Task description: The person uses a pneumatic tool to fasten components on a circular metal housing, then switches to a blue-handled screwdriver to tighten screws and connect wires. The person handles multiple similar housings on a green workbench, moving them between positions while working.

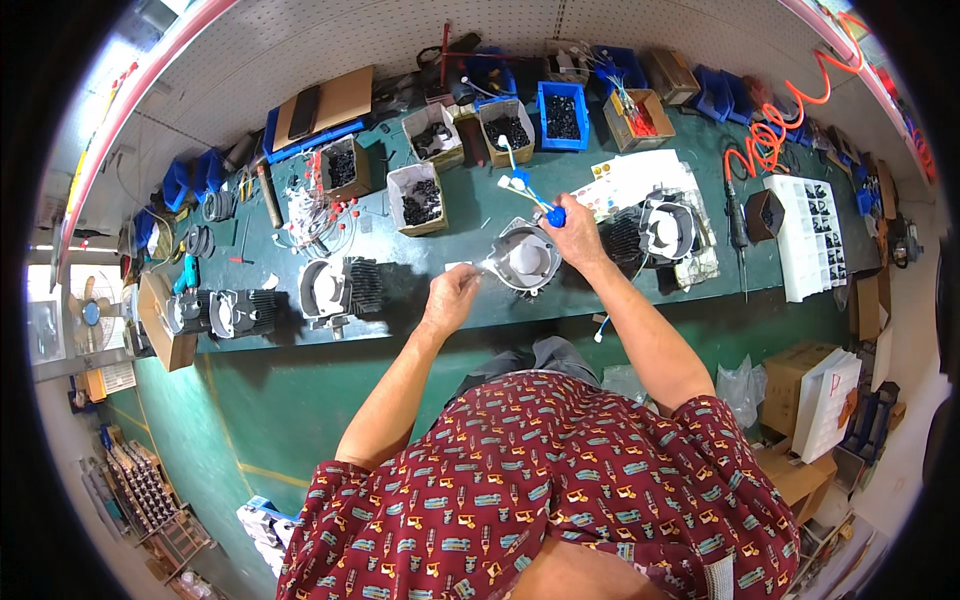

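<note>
In front of me on the green bench stands a round grey metal motor housing (pixel 524 258), its open side up with a pale round part inside. My right hand (pixel 577 232) is closed at its upper right edge. A wire lead (pixel 520 183), blue with white connectors, runs up and left from those fingers, with a round blue piece at their tips. My left hand (pixel 452 298) is pinched at the housing's left, slightly apart from it. Whatever is between its fingertips is too small to name. Right of my right hand sits another finned housing (pixel 664 230).
More finned housings (pixel 335 288) stand along the bench's left front. Behind are boxes of small black parts (pixel 418 198), a blue bin (pixel 562 118) and a hammer (pixel 269 192). On the right are a powered screwdriver (pixel 737 215) on an orange coiled hose and a white tray (pixel 800 240).
</note>
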`<state>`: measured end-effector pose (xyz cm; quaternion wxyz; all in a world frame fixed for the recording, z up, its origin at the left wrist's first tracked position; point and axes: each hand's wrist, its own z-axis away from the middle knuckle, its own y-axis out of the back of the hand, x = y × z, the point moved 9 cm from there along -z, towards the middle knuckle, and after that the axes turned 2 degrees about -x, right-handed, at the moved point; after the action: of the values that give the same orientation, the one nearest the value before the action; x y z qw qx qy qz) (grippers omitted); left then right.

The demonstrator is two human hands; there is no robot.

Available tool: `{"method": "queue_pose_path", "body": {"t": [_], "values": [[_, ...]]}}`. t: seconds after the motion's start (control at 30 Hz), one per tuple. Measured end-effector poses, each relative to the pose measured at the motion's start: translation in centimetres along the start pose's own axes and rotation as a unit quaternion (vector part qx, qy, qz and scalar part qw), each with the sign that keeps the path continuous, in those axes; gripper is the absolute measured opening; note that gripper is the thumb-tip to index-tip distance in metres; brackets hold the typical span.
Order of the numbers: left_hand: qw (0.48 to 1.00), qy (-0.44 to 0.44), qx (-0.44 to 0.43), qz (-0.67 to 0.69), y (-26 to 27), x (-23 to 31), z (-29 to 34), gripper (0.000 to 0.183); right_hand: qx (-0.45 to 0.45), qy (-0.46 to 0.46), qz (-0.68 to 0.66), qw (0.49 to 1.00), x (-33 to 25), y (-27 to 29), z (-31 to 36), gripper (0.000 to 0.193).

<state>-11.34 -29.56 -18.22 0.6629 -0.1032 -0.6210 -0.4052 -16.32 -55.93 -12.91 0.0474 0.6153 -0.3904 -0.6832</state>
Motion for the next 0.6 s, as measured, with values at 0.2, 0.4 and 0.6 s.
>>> {"method": "queue_pose_path", "body": {"t": [0.2,0.4,0.6], "values": [[0.996,0.019,-0.050,0.072,-0.6,-0.9,-0.6,0.016,-0.030,0.002,-0.027,0.999,0.0,-0.5,-0.1,0.030],[0.955,0.169,-0.144,0.199,-2.3,-2.4,-2.0,0.014,-0.049,0.003,-0.033,0.998,0.0,-0.6,-0.5,0.026],[0.895,0.218,-0.187,0.341,-3.2,-2.3,-1.7,0.013,-0.067,0.020,-0.037,0.997,-0.2,-0.9,-0.9,0.022]]}}
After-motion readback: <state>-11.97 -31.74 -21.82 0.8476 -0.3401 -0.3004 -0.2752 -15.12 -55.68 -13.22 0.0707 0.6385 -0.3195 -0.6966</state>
